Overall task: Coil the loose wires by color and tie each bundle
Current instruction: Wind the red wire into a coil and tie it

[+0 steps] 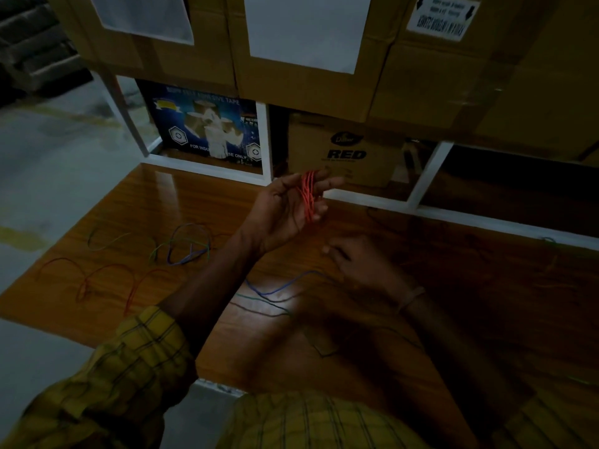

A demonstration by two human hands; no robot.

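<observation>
My left hand is raised palm-up above the wooden table, with an orange-red wire coil wound round its fingers. My right hand hovers lower and to the right, in shadow; its fingers look curled, and I cannot make out whether it pinches a wire. Loose purple and green wires lie at the left of the table, red-orange loose wires nearer the left edge. Blue, green and dark wires run across the lit patch under my forearms.
Stacked cardboard boxes rise behind the table. Below them stand a blue tape carton and a brown "RED" carton, behind a white frame. The table's left edge drops to a grey floor. Thin wires lie in the dark right side.
</observation>
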